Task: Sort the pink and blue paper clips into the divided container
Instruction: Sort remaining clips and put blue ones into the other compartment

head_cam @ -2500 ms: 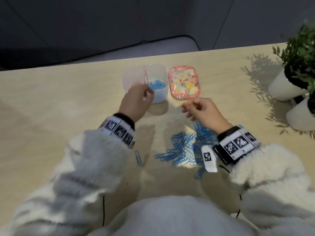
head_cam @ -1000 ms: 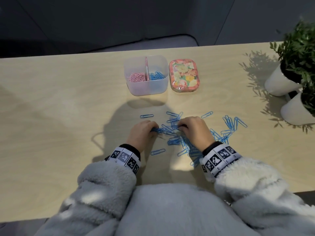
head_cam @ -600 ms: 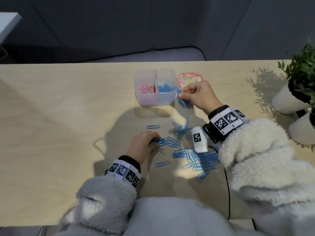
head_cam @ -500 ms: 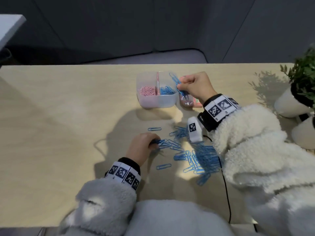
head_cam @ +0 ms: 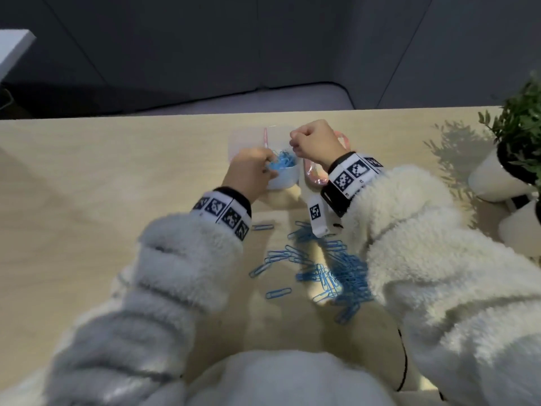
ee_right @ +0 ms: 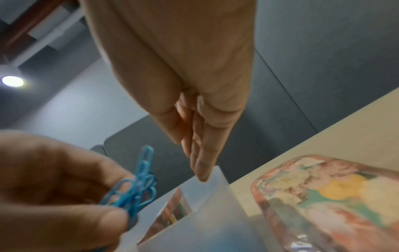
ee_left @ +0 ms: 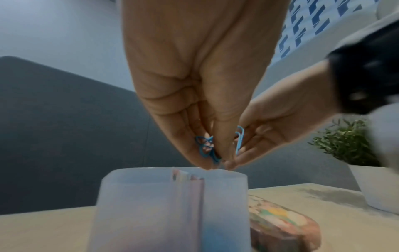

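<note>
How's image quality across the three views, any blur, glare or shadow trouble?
Head view: dim, a bright patch amid arm shadows around the loose blue clips, plant shadow at right, bowed table edge. Left wrist view: container smeared, left hand fairly sharp. Right wrist view: ceiling lamp flares, left hand's clip bunch and patterned lid soft.

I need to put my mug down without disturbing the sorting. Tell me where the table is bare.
The wide stretch of table left of the divided container and the left sleeve is bare. So is the strip between the lid and the potted plants. It is crowded in the middle: both hands work over the container, and loose blue paper clips lie between the sleeves.
</note>
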Tool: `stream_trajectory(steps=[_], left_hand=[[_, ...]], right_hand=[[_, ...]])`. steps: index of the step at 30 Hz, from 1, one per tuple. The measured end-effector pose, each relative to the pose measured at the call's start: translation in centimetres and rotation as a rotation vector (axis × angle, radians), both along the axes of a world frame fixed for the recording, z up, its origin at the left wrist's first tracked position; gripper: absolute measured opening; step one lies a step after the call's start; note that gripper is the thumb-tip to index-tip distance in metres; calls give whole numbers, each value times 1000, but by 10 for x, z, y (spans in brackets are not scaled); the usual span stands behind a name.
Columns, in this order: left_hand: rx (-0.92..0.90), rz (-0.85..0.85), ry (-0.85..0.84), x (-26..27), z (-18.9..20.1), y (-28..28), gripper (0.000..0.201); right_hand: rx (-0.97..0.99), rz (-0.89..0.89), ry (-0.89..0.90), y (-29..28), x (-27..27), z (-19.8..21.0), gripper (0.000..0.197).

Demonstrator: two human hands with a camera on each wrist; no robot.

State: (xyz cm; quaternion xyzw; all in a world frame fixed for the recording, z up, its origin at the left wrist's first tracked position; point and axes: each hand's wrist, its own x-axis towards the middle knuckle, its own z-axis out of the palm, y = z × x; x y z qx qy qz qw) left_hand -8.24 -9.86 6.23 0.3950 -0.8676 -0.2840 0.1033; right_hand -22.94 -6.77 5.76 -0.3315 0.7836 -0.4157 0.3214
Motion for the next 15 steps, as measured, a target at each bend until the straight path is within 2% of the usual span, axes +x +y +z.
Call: stream_trajectory(steps=[4, 6, 8, 11, 15], left_hand=[[-78, -66, -235, -41, 2, -28, 27], [-135, -118, -299, -55, -2, -32, 29], [-139, -144, -339, -63, -6, -30, 34], [-88, -161, -307, -64, -7, -24, 41], [-199, -153, 65, -26, -12, 3, 17]], right_hand=[[-152, -69, -213, 55, 3, 14, 16], [-145, -66, -230, 87, 1, 7, 17], [-72, -47, -130, 119, -4, -6, 17], [59, -31, 139, 167, -15, -25, 18], [314, -257, 532, 227, -43, -47, 24]])
